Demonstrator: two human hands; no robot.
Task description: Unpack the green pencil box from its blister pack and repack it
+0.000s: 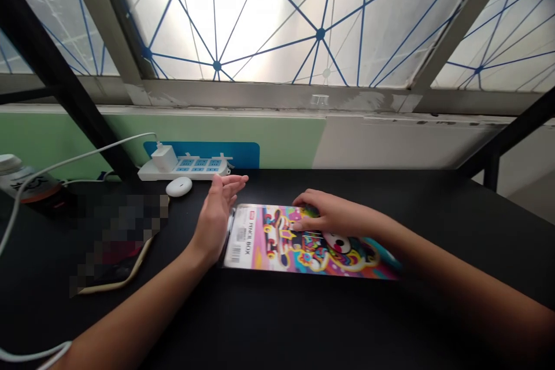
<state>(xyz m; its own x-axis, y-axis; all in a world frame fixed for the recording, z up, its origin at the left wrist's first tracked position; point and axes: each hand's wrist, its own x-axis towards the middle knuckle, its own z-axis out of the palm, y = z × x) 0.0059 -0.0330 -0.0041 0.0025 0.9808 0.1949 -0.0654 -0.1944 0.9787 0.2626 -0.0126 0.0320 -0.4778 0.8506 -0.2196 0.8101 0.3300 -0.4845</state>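
Observation:
A flat, colorful pencil box [299, 254] lies on the black desk, its printed cartoon figure facing up. On its left end is a white strip with the words "PENCIL BOX" and a barcode. My right hand [327, 212] holds the box from the far side, thumb on the top face and fingers over the far edge. Along the box's left end stands my left hand [215, 217], its fingers stretched out toward the window and nothing in its grasp. Whether that palm touches the box I cannot tell.
A white power strip [195, 170] with a plugged-in charger [164, 158] stands against the wall. Before it sits a white round-edged case [178, 187]. A phone-like object [143, 251], partly pixelated, and a bottle [30, 182] are at left. Black frame bars [73, 92] flank the desk.

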